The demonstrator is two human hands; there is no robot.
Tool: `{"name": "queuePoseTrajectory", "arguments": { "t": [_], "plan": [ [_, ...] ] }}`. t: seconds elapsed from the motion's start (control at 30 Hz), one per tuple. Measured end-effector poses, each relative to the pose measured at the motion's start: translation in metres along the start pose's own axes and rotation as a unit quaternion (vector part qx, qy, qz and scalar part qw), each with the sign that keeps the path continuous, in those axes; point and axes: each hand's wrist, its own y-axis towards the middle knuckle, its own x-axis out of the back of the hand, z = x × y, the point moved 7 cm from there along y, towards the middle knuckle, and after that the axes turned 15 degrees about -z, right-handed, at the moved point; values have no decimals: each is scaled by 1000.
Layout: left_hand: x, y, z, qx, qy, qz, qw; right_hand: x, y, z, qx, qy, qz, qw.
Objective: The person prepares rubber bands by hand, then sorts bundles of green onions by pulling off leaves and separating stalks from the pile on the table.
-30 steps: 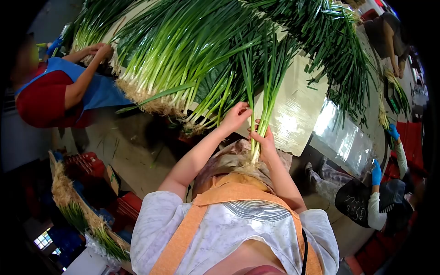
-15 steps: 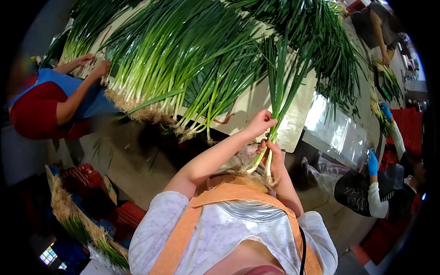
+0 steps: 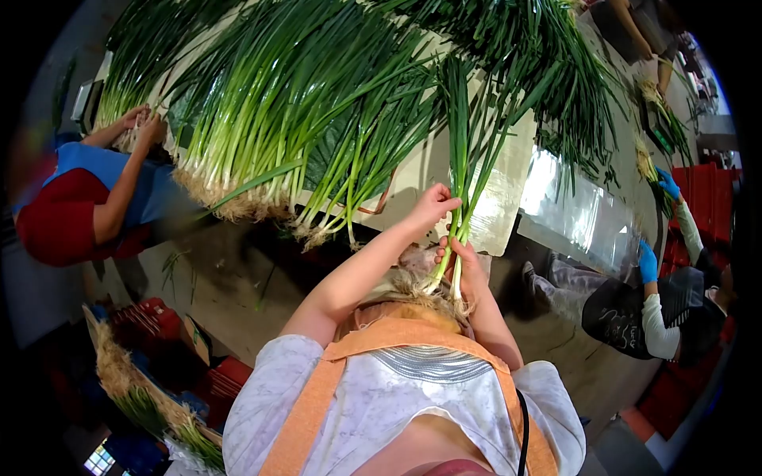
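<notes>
My right hand (image 3: 470,268) is wrapped round the lower stalks of a few green onions (image 3: 462,170), their white ends and roots hanging towards my apron. Just above it, my left hand (image 3: 435,208) is closed in a pinch at the side of the same stalks. The leaves reach up over the pale tabletop (image 3: 502,208). To the left lies a large heap of green onions (image 3: 250,131), roots towards me, with a smaller loose group (image 3: 357,170) beside it.
Dark green leaves (image 3: 548,87) cover the table's back right, near a clear plastic sheet (image 3: 575,210). A person in a blue apron (image 3: 119,170) works at the left, a person with blue gloves (image 3: 648,262) at the right. Rooted onions (image 3: 119,361) and red crates stand lower left.
Since a second ago, the held stalks have fanned apart at their root ends. My left hand has come from beside the stalks to touch them. The view has shifted slightly.
</notes>
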Motion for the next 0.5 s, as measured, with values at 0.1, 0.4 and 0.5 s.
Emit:
{"name": "queuePoseTrajectory", "arguments": {
  "t": [0.1, 0.4, 0.5],
  "plan": [
    [0, 0, -2, 6, 17, 7, 1000, 0, 1, 1, 9, -15, 2, 1000],
    [-16, -13, -18, -38, 32, 69, 996, 4, 0, 4, 6, 1, -2, 1000],
    [-18, -11, -13, -50, 25, 86, 995, 7, 1, 3, 1, 13, 0, 1000]
  ]
}}
